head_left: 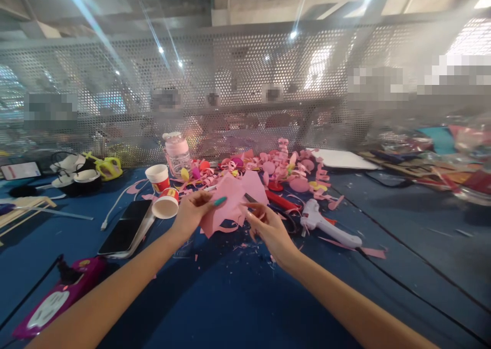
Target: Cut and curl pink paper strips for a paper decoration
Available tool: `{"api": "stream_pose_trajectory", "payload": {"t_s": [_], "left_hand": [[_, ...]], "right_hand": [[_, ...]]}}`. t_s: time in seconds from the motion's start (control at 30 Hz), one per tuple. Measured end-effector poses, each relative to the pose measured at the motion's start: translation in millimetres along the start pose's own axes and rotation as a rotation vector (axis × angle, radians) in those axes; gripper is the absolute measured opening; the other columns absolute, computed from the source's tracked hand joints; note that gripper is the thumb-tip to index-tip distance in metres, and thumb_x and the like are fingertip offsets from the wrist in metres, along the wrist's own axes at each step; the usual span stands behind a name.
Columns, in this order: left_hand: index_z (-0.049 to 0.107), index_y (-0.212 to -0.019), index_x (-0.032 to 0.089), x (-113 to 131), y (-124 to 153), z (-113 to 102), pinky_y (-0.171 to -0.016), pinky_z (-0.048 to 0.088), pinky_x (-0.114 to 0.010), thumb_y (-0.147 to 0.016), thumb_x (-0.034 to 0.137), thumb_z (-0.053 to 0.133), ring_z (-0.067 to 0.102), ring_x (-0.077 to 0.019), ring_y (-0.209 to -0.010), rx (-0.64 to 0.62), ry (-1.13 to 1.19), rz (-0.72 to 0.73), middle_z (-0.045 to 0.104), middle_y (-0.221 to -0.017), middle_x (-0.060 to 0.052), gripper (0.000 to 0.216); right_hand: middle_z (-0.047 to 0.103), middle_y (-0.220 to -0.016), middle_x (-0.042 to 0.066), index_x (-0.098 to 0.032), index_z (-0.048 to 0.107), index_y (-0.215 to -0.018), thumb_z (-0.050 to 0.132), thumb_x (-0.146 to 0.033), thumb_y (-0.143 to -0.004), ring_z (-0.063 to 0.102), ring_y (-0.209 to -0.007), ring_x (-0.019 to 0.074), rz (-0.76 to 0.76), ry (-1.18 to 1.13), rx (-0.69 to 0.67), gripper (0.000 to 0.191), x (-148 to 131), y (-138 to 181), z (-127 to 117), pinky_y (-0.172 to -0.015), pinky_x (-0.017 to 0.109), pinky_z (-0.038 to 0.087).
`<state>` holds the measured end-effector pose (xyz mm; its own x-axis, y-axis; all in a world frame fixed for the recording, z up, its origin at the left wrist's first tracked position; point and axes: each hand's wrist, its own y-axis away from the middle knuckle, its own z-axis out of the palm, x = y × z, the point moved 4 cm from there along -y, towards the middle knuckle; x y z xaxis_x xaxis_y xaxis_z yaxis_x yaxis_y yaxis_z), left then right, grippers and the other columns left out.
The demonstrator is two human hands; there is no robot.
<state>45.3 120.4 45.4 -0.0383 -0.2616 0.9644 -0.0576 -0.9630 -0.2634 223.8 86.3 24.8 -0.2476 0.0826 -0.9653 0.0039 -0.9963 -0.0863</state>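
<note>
My left hand pinches a sheet of pink paper between thumb and fingers, its thumb with a green nail lying on the front. The sheet is creased and has angular edges. My right hand is closed at the sheet's right side on what looks like a pair of scissors. Only a short dark blade shows against the paper; the handles are hidden by my fingers. Behind the sheet lies a heap of pink paper curls and discs. Small pink scraps are scattered on the blue table below my hands.
Right of my hands lies a white glue gun with a black cable. To the left are two paper cups, a phone and a purple power strip. A pink-lidded jar stands before a perforated metal screen.
</note>
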Motion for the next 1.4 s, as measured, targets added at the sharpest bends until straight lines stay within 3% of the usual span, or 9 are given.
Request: {"api": "stream_pose_trajectory", "payload": {"t_s": [0.1, 0.2, 0.37, 0.5, 0.63, 0.9, 1.4], "left_hand": [[0.061, -0.065, 0.015, 1.1, 13.5, 23.2, -0.056, 0.045, -0.02, -0.052, 0.032, 0.079, 0.056, -0.0076, -0.056, -0.134, 0.316, -0.193, 0.063, -0.062, 0.003, 0.028], [0.058, -0.059, 0.013, 2.0, 22.9, 33.5, -0.051, 0.041, -0.017, -0.048, 0.029, 0.081, 0.052, -0.0051, -0.05, -0.158, 0.374, -0.268, 0.057, -0.053, 0.005, 0.03], [0.055, -0.059, 0.013, -0.1, 19.4, 26.5, -0.054, 0.042, -0.018, -0.046, 0.024, 0.082, 0.048, -0.0035, -0.049, -0.053, 0.31, -0.196, 0.051, -0.052, 0.008, 0.031], [0.056, -0.06, 0.013, -1.8, 13.6, 17.3, -0.054, 0.043, -0.02, -0.042, 0.021, 0.082, 0.047, -0.0044, -0.049, 0.001, 0.225, -0.153, 0.05, -0.051, 0.008, 0.033], [0.059, -0.066, 0.014, 0.2, 12.1, 11.9, -0.051, 0.041, -0.02, -0.044, 0.022, 0.082, 0.049, -0.0063, -0.052, 0.025, 0.097, -0.13, 0.053, -0.054, 0.006, 0.033], [0.06, -0.064, 0.014, 8.0, 10.9, 7.7, -0.046, 0.038, -0.02, -0.041, 0.021, 0.081, 0.047, -0.0074, -0.048, 0.08, -0.113, -0.108, 0.052, -0.05, 0.005, 0.032], [0.062, -0.065, 0.015, 12.3, 12.5, 8.0, -0.045, 0.038, -0.02, -0.043, 0.023, 0.081, 0.048, -0.0077, -0.048, 0.095, -0.155, -0.093, 0.054, -0.052, 0.005, 0.031]], "right_hand": [[0.044, -0.054, -0.009, -0.02, 0.057, -0.096, 0.077, -0.037, -0.054, 0.037, -0.041, 0.004, 0.025, -0.042, -0.078, 0.05, -1.3, 3.7, 4.1, -0.036, 0.016, 0.03], [0.047, -0.056, -0.007, -0.019, 0.06, -0.081, 0.078, -0.035, -0.053, 0.038, -0.045, 0.0036, 0.058, -0.104, -0.147, 0.036, -6.9, 9.0, 8.4, -0.04, 0.016, 0.029], [0.05, -0.05, -0.006, -0.017, 0.062, -0.068, 0.077, -0.032, -0.053, 0.033, -0.041, 0.0036, 0.013, -0.096, -0.043, 0.027, -14.2, 8.6, 5.3, -0.038, 0.018, 0.026], [0.065, -0.065, 0.001, -0.017, 0.068, -0.075, 0.077, -0.034, -0.052, 0.05, -0.052, 0.01, -0.027, -0.062, 0.046, 0.03, -13.8, 3.1, -1.2, -0.045, 0.022, 0.039], [0.069, -0.074, 0.004, -0.016, 0.07, -0.077, 0.075, -0.037, -0.055, 0.058, -0.062, 0.0157, -0.057, 0.033, 0.105, 0.031, -11.3, 0.4, -7.5, -0.052, 0.026, 0.046], [0.071, -0.081, 0.005, -0.018, 0.071, -0.082, 0.075, -0.038, -0.058, 0.063, -0.079, 0.0242, -0.13, 0.048, 0.045, 0.032, -9.1, -0.8, -8.8, -0.076, 0.041, 0.05], [0.07, -0.079, 0.005, -0.018, 0.069, -0.081, 0.075, -0.038, -0.056, 0.063, -0.078, 0.0225, -0.116, 0.011, 0.06, 0.032, -8.4, -2.5, -10.0, -0.071, 0.036, 0.05]]}}
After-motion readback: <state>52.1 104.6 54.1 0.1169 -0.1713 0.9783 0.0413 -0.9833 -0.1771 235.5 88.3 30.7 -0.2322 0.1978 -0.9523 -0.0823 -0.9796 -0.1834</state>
